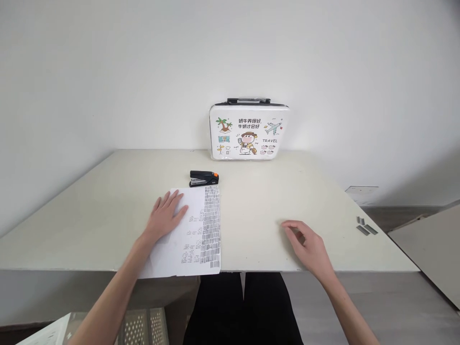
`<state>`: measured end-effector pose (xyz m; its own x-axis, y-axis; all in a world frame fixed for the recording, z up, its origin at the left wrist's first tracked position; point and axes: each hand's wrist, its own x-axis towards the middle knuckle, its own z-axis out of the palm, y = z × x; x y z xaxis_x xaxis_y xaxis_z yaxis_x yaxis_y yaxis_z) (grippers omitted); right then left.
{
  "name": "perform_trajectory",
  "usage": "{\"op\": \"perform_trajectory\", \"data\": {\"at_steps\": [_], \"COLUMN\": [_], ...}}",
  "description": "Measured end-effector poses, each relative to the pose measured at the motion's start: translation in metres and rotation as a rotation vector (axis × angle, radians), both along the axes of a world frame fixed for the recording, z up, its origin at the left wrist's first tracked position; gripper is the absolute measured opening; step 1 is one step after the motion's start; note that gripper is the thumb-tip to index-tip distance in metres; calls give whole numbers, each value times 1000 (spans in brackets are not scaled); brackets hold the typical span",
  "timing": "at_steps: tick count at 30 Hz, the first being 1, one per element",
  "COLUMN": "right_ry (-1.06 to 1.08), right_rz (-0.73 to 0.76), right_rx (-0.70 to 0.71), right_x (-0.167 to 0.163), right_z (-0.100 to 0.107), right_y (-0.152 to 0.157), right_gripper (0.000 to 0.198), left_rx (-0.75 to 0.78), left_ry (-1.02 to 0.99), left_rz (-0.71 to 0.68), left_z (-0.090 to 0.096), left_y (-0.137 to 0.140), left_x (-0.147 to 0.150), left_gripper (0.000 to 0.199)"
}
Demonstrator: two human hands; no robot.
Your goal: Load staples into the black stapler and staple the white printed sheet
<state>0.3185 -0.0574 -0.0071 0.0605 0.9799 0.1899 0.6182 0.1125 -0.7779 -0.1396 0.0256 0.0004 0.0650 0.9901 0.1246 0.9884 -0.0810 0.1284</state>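
Observation:
My left hand lies flat, fingers spread, on a stack of white printed paper. Dense rows of printed marks run along the stack's right side, and its near edge hangs slightly over the table front. Just beyond the far edge of the paper sits a black stapler with an orange part at its right end. My right hand rests at the table's front right with thumb and fingers curled together. Nothing shows between those fingertips.
Against the wall stands a white case with cartoon pictures and a dark handle. Several strips of staples lie near the right edge of the pale table. Below on the left is a box with perforated panels.

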Motion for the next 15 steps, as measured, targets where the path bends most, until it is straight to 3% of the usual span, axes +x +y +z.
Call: {"op": "perform_trajectory", "data": {"at_steps": [15], "right_ry": [26], "right_rz": [13], "right_rx": [-14], "right_x": [3], "right_z": [-2], "right_y": [1], "right_gripper": [39], "left_rx": [-32], "left_ry": [15], "left_rz": [-4], "left_z": [11], "left_y": [-2], "left_x": [3], "left_gripper": [67]}}
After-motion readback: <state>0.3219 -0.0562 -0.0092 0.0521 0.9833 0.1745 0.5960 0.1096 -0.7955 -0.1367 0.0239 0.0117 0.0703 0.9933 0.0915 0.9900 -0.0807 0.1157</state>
